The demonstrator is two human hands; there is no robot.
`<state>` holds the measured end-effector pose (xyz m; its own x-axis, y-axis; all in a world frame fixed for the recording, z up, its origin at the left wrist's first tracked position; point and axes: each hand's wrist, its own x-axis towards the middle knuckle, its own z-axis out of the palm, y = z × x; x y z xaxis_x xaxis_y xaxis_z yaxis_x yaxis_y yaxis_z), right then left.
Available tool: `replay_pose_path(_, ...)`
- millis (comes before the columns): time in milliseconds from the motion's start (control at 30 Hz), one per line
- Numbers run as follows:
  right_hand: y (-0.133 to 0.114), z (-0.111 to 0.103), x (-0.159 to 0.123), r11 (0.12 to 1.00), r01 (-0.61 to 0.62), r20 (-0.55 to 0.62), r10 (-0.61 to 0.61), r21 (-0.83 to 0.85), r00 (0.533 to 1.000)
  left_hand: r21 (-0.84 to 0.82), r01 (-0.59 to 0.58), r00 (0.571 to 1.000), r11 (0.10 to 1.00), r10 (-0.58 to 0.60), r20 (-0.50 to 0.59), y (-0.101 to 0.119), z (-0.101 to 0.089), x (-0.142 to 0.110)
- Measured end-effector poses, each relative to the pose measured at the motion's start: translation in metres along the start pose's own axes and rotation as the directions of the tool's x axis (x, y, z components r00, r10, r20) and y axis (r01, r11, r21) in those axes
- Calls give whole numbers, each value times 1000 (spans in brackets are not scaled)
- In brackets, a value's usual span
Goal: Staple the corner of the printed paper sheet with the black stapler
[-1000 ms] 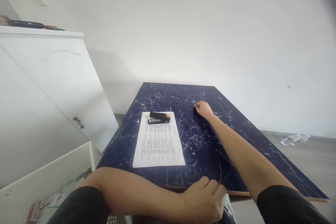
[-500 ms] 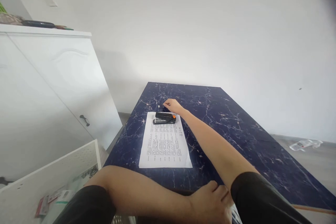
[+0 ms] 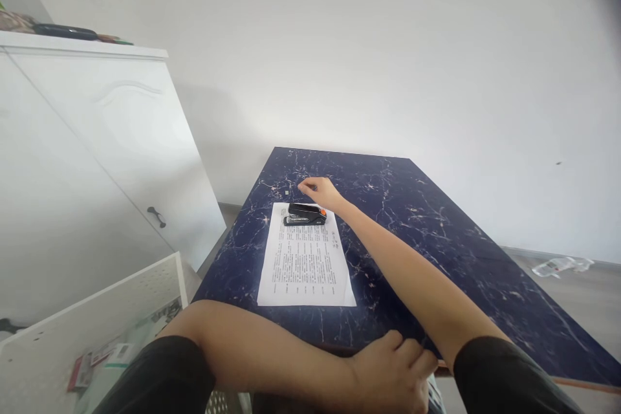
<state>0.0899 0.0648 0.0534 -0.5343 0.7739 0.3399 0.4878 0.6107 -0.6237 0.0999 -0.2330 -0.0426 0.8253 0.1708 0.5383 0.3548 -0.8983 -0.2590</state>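
My right hand [image 3: 319,190] is over the far part of the table, past the top of a printed sheet of paper [image 3: 305,265]. Its thumb and forefinger are pinched together; whether anything is between them is too small to see. Just left of the fingertips lies a tiny pale piece [image 3: 286,193]. A black stapler [image 3: 305,214] with an orange spot rests on the paper's far end, its nose pointing left. My left hand [image 3: 392,369] is closed at the near table edge, its forearm crossing in front of me. What its curled fingers hold, if anything, is hidden.
The dark blue marbled table [image 3: 417,233] reaches to a white wall. On the left stand a white cabinet [image 3: 111,142] with items on top and a white perforated bin [image 3: 145,278] with packets inside. A clear plastic package [image 3: 560,266] lies on the floor at right.
The tiny pale piece has shifted slightly left, and my right fingertips have moved a little left and farther away. My left hand stays closed at the table edge. The view has tilted slightly.
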Motion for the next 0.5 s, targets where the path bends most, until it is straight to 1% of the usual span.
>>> replay_pose_path(67,-2,0,-17,999,23,43,-25,34,999,-15,-8,1000,1000,8,5,0,0,-1)
replay_pose_path(100,-1,1,-26,999,11,47,-13,37,999,-23,-14,1000,1000,14,15,0,-1,-1)
replay_pose_path(200,8,8,-52,997,-56,5,56,44,998,-32,-27,998,999,28,55,-2,-6,0)
replay_pose_path(267,14,13,-66,998,-54,15,53,26,998,-28,-30,997,999,32,73,-3,-10,1)
replay_pose_path(400,19,21,-78,993,-11,60,18,-114,998,-26,-25,997,999,27,78,-6,-16,4)
replay_pose_path(500,18,22,-80,989,-16,51,24,-147,998,-24,-26,997,999,28,73,-6,-17,5)
